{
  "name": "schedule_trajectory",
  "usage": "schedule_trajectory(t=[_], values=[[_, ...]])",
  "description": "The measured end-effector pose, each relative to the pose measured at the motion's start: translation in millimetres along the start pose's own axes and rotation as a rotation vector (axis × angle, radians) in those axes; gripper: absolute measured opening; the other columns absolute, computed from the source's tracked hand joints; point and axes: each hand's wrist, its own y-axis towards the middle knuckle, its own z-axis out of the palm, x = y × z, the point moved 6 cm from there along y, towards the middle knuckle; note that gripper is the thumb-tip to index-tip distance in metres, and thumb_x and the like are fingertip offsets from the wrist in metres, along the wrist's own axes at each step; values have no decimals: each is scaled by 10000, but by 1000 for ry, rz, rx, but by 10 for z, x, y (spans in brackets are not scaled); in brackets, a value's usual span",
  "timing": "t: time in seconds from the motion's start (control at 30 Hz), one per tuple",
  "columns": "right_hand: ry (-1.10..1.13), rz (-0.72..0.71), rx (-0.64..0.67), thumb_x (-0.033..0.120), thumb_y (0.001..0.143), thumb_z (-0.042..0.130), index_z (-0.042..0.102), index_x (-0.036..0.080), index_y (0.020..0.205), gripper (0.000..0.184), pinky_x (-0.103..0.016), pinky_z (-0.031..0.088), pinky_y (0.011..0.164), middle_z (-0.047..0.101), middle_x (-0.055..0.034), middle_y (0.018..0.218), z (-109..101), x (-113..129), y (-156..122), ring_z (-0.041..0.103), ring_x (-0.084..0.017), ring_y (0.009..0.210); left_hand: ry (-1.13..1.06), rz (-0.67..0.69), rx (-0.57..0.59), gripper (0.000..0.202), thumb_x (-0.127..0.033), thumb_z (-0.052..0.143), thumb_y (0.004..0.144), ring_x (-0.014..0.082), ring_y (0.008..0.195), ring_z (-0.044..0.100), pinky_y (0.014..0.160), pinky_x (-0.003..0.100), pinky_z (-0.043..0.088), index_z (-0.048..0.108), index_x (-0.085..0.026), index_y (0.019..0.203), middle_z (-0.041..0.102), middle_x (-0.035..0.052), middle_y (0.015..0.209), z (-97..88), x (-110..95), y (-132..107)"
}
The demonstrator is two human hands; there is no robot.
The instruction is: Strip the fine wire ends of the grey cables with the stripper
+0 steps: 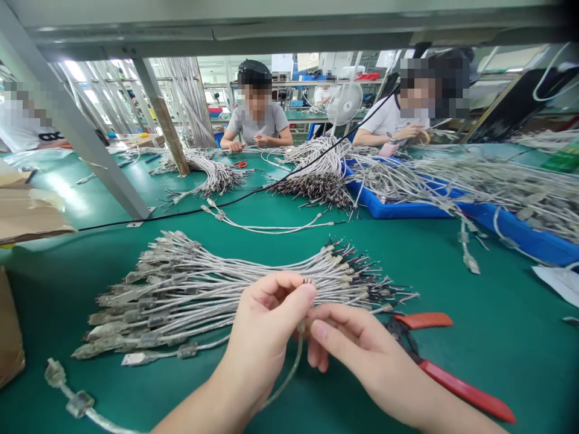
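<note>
Nearby, a thick sheaf of grey braided cables (217, 295) lies fanned across the green bench mat (497, 265), just beyond the hands, its moulded plugs pointing left and its stripped, dark wire ends pointing right. Red-handled pliers (465, 386) lie beside the right hand, partly under it. Farther off, more cable bundles sit near a bright blue plastic tray (511, 226), and a thin black cable (181, 211) crosses the bench. A brown cardboard box (27, 211) stands at the left edge, and two seated co-workers in T-shirts (257, 120) work across the bench.

A thin translucent grey cable (289, 374) rises between the left hand (266, 331) and the right hand (366, 355). The left thumb and forefinger are closed in a pinch on its small dark tip, while the right fingers curl close beside it.

The hands hide most of the tip, and whether the right fingers actually grip the cable is impossible to make out.
</note>
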Motion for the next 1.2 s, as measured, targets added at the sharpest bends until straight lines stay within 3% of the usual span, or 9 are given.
schedule_trajectory(t=[0.1, 0.23, 0.43, 0.6, 0.8, 0.97, 1.1, 1.2], values=[[11, -97, -141, 396, 942, 595, 671, 194, 883, 224, -271, 469, 604, 623, -15, 681, -133, 28, -11, 559, -157, 630, -4, 30, 16, 100, -193, 677, 806, 92, 593, 536, 590, 187, 456, 640, -146, 727, 588, -7, 620, 17, -25, 7], [70, -213, -251, 344, 936, 618, 683, 236, 995, 139, -272, 471, 563, 632, -18, 737, -250, 65, -41, 566, -167, 646, 24, -20, 48, 112, -197, 686, 794, 93, 557, 526, 553, 186, 427, 646, -136, 709, 596, 1, 580, 65, 23, -3], [33, -280, -255, 273, 936, 613, 729, 261, 1002, 134, -287, 472, 561, 623, -26, 838, -268, 122, -53, 560, -153, 625, 22, -69, 133, 144, -165, 673, 782, 105, 557, 550, 548, 197, 418, 640, -124, 649, 621, 19, 567, 178, 91, -17], [5, -315, -244, 265, 937, 602, 736, 258, 985, 142, -307, 474, 566, 616, -28, 845, -272, 160, -56, 555, -155, 614, 79, -86, 131, 125, -161, 669, 774, 108, 562, 544, 550, 201, 410, 651, -120, 657, 637, 31, 577, 172, 127, -9], [-28, -258, -272, 290, 909, 643, 712, 204, 845, 128, -287, 462, 568, 598, -8, 712, -300, 165, -45, 556, -154, 602, 154, -104, 133, 160, -205, 662, 791, 100, 567, 520, 555, 199, 411, 656, -108, 665, 634, 41, 607, 171, 138, 12], [-28, -215, -378, 363, 897, 656, 655, 182, 794, 209, -250, 424, 521, 551, 14, 606, -421, 168, -36, 502, -136, 555, 124, -174, 188, 98, -171, 680, 759, 132, 690, 605, 622, 214, 470, 658, -111, 835, 685, 76, 796, 223, 236, -18], [47, -168, -443, 391, 862, 691, 623, 179, 775, 240, -236, 390, 487, 526, 21, 572, -517, 140, 3, 457, -127, 526, 201, -251, 200, 110, -183, 628, 794, 110, 598, 582, 516, 192, 437, 655, -113, 875, 678, 73, 802, 225, 328, -48], [176, -85, -426, 403, 810, 734, 603, 179, 745, 268, -227, 374, 455, 502, 31, 558, -528, 92, 41, 421, -117, 496, 258, -225, 216, 109, -187, 622, 808, 76, 522, 521, 462, 170, 379, 676, -114, 869, 682, 62, 773, 231, 311, -45]])
